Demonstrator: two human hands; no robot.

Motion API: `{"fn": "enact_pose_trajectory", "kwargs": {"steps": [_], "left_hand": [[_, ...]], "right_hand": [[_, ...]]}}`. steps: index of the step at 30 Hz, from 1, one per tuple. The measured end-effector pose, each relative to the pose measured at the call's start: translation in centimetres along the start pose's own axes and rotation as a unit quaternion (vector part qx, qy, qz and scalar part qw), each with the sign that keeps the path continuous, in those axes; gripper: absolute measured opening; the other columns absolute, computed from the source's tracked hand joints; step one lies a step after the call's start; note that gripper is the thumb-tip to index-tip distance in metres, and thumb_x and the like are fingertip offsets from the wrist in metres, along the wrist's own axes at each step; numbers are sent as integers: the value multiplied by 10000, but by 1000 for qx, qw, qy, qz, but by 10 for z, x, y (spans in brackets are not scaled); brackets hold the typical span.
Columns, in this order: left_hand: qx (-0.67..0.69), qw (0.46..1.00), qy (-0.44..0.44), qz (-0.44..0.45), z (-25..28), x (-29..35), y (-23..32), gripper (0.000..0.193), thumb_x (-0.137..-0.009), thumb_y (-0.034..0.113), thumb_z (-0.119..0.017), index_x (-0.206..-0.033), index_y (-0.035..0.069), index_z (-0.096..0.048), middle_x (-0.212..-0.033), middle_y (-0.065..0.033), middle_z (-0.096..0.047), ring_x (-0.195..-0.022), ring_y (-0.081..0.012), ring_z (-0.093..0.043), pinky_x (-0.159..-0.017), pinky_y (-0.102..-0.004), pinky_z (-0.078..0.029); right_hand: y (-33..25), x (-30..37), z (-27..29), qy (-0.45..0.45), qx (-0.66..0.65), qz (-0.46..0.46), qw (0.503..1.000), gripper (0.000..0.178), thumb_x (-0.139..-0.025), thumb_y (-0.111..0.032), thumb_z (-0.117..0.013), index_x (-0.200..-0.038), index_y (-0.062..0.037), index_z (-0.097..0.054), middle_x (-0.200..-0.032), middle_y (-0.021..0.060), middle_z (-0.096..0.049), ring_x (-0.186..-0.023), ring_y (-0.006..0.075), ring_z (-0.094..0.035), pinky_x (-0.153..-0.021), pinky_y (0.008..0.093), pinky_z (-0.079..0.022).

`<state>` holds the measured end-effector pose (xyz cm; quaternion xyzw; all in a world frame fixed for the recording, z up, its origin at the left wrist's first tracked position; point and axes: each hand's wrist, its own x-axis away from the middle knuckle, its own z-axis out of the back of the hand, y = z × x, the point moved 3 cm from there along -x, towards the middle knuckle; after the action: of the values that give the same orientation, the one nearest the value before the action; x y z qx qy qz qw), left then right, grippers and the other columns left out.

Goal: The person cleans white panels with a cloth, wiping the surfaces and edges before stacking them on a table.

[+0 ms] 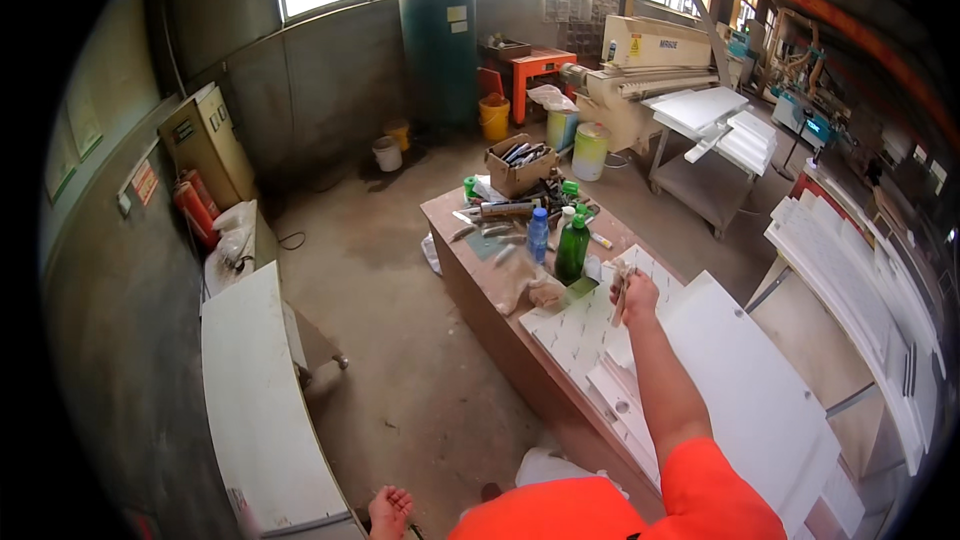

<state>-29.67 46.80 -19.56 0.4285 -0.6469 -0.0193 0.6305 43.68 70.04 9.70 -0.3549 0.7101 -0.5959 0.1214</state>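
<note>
My right hand (pixel 641 298) reaches over the workbench and is closed on a small, crumpled, pale rag (pixel 619 285). Under it lies a white printed sheet (pixel 562 328), beside a large plain white panel (pixel 735 360). Just left of that hand are a green bottle (pixel 572 252), a blue bottle (pixel 538 237) and a beige cloth (pixel 512 280). White strips (pixel 612 388) rest on the sheet below my forearm. Low at the left, away from the bench, my left hand (pixel 391 508) has its palm up and fingers loosely curled apart, with nothing seen in it.
On the bench's far end (pixel 437 208) stand a cardboard box (pixel 520 173) of tools and several loose tools. A white-topped table (pixel 245 380) stands to my left. White panels (pixel 850 280) lie at the right. Buckets (pixel 494 120) and a green tank (pixel 438 50) stand at the back.
</note>
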Motion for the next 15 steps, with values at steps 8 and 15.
{"fn": "enact_pose_trajectory", "kwargs": {"steps": [8,15], "left_hand": [[55,994,68,61,-80,-64,66,321,-1077,385,-541,-989,88,-626,-966,-128,-718,-880,-342,-699,-825,-494,-574],[-64,994,39,75,-118,-132,52,290,-1067,328,-533,-956,71,-609,-943,-140,-713,-871,-354,-709,-801,-496,-600]], "right_hand": [[-8,-131,-80,85,-11,-46,995,572,-876,-597,-745,-798,-33,-690,-753,101,-689,-575,246,-646,-472,403,-512],[-12,-191,-132,140,334,125,924,705,-770,-702,-812,-729,-10,-681,-761,166,-722,-687,259,-677,-707,441,-527]]}}
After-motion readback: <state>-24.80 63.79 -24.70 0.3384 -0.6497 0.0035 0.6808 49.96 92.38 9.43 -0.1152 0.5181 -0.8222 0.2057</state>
